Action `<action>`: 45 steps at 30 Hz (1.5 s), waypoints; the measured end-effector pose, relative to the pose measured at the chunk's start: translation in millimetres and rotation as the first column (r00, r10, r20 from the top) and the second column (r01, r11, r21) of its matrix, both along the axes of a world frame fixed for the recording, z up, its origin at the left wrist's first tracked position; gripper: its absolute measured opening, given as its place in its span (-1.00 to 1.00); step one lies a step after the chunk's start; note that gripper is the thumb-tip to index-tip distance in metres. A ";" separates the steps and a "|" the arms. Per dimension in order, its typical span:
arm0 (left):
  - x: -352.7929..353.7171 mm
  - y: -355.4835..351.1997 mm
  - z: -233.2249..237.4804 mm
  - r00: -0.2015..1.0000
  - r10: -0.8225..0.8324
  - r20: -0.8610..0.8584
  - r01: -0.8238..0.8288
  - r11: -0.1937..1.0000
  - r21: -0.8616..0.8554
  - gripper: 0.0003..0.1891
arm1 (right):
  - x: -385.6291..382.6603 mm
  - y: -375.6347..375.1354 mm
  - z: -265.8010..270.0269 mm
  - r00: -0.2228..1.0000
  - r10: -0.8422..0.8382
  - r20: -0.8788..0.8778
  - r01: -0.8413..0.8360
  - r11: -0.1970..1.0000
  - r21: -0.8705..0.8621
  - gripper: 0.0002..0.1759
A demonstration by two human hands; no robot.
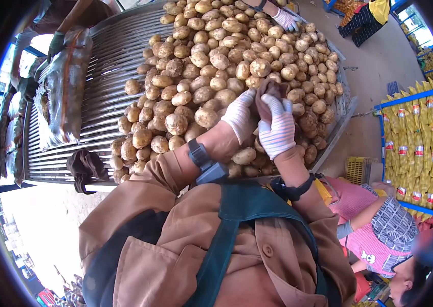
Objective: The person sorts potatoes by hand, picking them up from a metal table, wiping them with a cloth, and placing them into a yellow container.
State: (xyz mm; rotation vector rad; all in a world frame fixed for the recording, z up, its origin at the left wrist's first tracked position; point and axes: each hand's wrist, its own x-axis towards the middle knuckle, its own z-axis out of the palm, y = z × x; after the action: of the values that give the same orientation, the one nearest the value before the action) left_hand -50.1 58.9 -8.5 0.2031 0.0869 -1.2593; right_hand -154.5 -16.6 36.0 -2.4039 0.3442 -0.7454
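A large heap of potatoes (201, 66) covers the slatted metal table. My left hand (239, 115), in a white striped glove, is over the heap with its fingers together beside a brown cloth (271, 93); whether its fingertips grip the cloth or something under it is hidden. My right hand (278, 128), in a similar glove, has its thumb and fingers closed on the brown cloth. Another dark brown cloth (87, 170) lies at the table's near left edge.
A filled plastic sack (67, 92) lies on the slats (111, 56) at the left, near another person's gloved hands. A co-worker's gloved hand (286, 19) touches the far potatoes. Yellow bags (418, 148) fill a blue rack at right. A person in pink (359, 215) is close at right.
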 end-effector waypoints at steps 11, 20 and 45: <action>20.7 17.0 17.1 0.987 -0.085 -0.138 0.083 0.996 -0.014 -0.37 | -25.7 -34.8 -46.6 0.971 -0.185 0.151 -0.013 0.591 0.806 -0.36; 3.7 -11.1 -11.5 0.882 0.102 0.460 -0.171 0.979 0.110 -0.28 | -7.9 21.4 -46.8 0.992 -0.069 -0.110 0.095 0.962 0.255 -0.16; 20.1 3.5 -27.3 0.870 -0.244 0.428 0.153 0.960 0.235 -0.25 | -21.7 -9.6 -36.5 0.983 0.185 0.010 -0.179 0.930 0.322 -0.32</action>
State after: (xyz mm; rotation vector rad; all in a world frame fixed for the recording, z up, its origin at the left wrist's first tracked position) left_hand -30.0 62.5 -35.8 0.6878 -0.2235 -1.3795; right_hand -176.2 -26.1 -0.5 -2.1007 0.2263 -0.5355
